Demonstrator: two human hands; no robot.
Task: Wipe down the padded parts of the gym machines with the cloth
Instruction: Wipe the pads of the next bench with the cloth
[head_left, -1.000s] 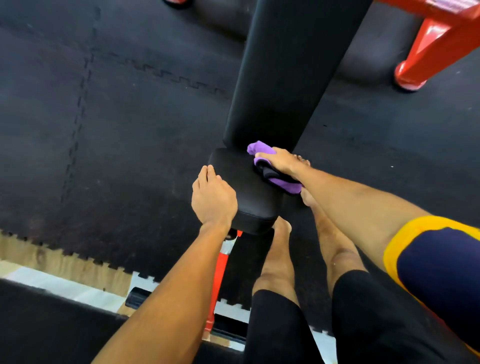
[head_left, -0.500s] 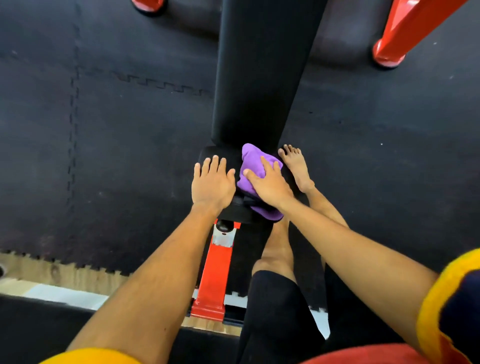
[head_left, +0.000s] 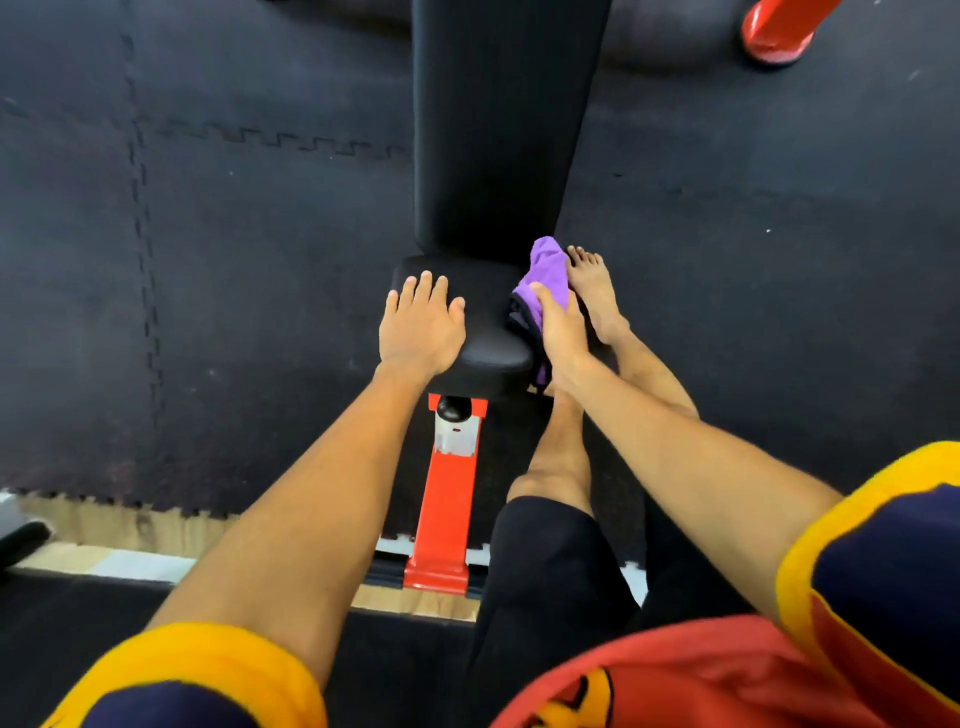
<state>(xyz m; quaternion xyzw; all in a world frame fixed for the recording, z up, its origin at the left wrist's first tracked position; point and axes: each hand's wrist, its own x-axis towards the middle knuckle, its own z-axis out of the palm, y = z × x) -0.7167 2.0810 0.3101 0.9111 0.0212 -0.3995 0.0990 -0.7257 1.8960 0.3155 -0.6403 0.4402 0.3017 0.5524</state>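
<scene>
A black padded bench runs away from me: a small seat pad (head_left: 488, 353) nearest, a long back pad (head_left: 498, 119) beyond it. My left hand (head_left: 421, 325) lies flat on the left part of the seat pad, fingers straight. My right hand (head_left: 558, 338) presses a purple cloth (head_left: 545, 275) with a dark edge against the right side of the seat pad; its thumb lies across the cloth. Part of the cloth sticks up past the fingers.
The bench's red frame post (head_left: 447, 509) stands below the seat. My bare feet (head_left: 592, 291) stand right of the bench on black interlocking floor mats (head_left: 208, 260). A red machine foot (head_left: 774, 36) is at the far right. A wooden floor strip (head_left: 130, 525) runs at lower left.
My right hand has slid the cloth from the top of the seat pad over to its right side. My left hand stays flat on the pad. The camera has tilted further down.
</scene>
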